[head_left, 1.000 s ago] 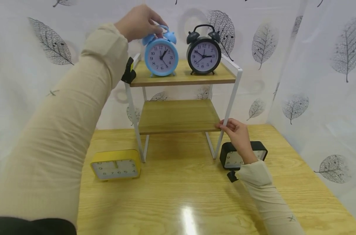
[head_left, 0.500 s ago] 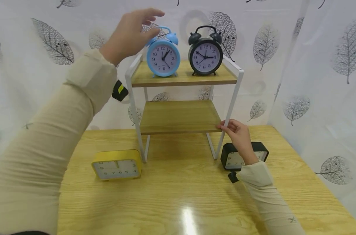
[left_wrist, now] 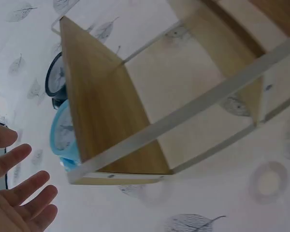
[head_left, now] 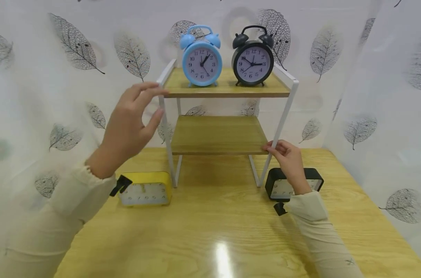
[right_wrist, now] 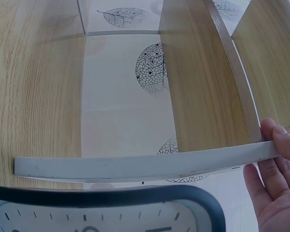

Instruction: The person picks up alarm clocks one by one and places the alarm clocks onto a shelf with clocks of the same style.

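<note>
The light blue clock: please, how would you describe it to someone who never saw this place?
Find the white-framed rack on the wooden table. On its top board, at left in the head view, stands the light blue clock with two bells. Its colour sets it apart from the similarly shaped black clock beside it.

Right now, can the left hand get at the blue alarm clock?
Probably yes. The left hand looks empty, near the left end of the top shelf; nothing visible blocks the front of the blue alarm clock. It'd likely need to rise.
</note>
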A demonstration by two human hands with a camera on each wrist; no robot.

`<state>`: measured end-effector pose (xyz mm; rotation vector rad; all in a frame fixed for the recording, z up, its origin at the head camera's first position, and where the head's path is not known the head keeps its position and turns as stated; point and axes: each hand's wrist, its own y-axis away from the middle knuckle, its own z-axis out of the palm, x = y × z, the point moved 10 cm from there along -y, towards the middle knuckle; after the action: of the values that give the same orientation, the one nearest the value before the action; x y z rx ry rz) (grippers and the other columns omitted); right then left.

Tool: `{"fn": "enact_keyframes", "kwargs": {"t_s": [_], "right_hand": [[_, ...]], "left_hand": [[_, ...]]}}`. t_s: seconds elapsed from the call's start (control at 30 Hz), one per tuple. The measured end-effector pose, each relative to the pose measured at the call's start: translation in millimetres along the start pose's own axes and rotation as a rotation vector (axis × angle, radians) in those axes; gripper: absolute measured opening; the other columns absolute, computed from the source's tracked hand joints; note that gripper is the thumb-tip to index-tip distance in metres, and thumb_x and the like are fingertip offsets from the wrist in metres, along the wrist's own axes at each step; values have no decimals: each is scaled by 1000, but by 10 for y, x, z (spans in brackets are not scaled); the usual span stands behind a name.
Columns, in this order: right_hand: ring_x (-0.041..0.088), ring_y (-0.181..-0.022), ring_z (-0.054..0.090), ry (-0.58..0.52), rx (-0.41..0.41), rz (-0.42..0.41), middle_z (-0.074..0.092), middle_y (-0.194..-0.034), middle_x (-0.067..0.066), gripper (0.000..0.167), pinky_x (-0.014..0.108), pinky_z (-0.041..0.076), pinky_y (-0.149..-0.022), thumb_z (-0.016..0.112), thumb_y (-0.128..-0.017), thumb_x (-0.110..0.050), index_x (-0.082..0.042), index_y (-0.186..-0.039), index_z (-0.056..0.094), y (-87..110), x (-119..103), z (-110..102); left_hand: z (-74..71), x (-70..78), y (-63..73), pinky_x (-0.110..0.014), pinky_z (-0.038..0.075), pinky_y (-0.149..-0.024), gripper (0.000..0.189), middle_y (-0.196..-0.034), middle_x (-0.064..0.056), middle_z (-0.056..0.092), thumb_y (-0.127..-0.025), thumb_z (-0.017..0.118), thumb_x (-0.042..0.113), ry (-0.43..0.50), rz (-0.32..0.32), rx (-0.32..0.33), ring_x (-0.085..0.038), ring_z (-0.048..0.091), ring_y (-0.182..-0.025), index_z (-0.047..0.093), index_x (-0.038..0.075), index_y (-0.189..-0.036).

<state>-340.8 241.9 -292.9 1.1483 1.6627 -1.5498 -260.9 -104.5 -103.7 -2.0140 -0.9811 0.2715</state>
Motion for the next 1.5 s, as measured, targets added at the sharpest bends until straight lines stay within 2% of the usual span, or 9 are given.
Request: {"fn": "enact_keyframes", "kwargs": {"t_s": [0.17, 0.3, 0.5, 0.6, 0.7, 0.87, 1.13, 1.27, 1.5], "right_hand": [[-4, -86, 66, 10, 16, -1, 71, -84, -19, 20, 9, 50, -79, 64, -89, -14, 3, -100, 63, 12, -3, -50], [-6, -87, 66, 52, 2, 7, 69, -85, -22, 23, 8, 50, -79, 62, -90, -14, 6, -102, 62, 20, -13, -32], [-6, -87, 65, 82, -9, 14, 69, -85, -23, 27, 8, 49, -79, 62, -91, -14, 9, -106, 61, 5, -15, 12], [-8, -87, 64, 112, -8, 20, 68, -85, -25, 29, 7, 49, -80, 61, -91, -15, 9, -107, 61, 10, -13, -4], [-8, -87, 64, 109, -11, 30, 68, -86, -26, 30, 7, 49, -80, 61, -91, -15, 10, -109, 60, 16, -2, -8], [-7, -87, 65, 98, -15, 32, 68, -86, -25, 31, 7, 48, -80, 61, -91, -16, 10, -108, 59, 12, 10, -1], [-6, -86, 66, 67, -15, 24, 69, -86, -23, 28, 7, 48, -80, 61, -91, -14, 9, -107, 60, 0, -2, 9], [-6, -85, 66, 54, -14, 19, 69, -85, -23, 27, 7, 49, -80, 61, -90, -13, 9, -106, 60, -4, -11, 4], [-6, -86, 66, 59, -13, 16, 69, -85, -23, 27, 8, 49, -80, 61, -91, -15, 9, -105, 60, -7, -14, 1]], "left_hand": [[248, -388, 504, -50, 44, -94, 29, -129, -16, 54, -91, 59, 7, -18, -73, -120, -35, 50, -119, 60, 5, -119], [452, -698, 901, -48, 48, -83, 26, -124, -15, 55, -92, 57, 8, 0, -116, -269, -33, 54, -112, 59, 5, -118], [831, -1089, 1444, -50, 48, -89, 34, -127, -12, 55, -93, 60, 18, 39, -173, -568, -31, 55, -112, 55, 9, -125], [1001, -1222, 1612, -50, 47, -92, 42, -130, -13, 53, -90, 64, 23, 43, -192, -671, -32, 55, -114, 53, 9, -128], [1088, -1307, 1702, -51, 47, -93, 49, -130, -13, 54, -87, 67, 27, 50, -210, -713, -33, 54, -116, 52, 9, -129], [1144, -1369, 1748, -53, 44, -96, 54, -130, -14, 56, -85, 69, 29, 54, -227, -737, -35, 52, -119, 52, 7, -131], [1210, -1402, 1740, -51, 45, -95, 55, -128, -15, 58, -84, 70, 23, 32, -179, -755, -34, 55, -116, 52, 5, -132], [1240, -1415, 1722, -50, 46, -94, 54, -123, -15, 61, -82, 72, 21, 62, -153, -761, -34, 57, -112, 54, 3, -129], [1256, -1455, 1706, -50, 46, -93, 51, -123, -16, 60, -83, 71, 22, 109, -180, -798, -34, 56, -112, 55, 2, -127]]}}
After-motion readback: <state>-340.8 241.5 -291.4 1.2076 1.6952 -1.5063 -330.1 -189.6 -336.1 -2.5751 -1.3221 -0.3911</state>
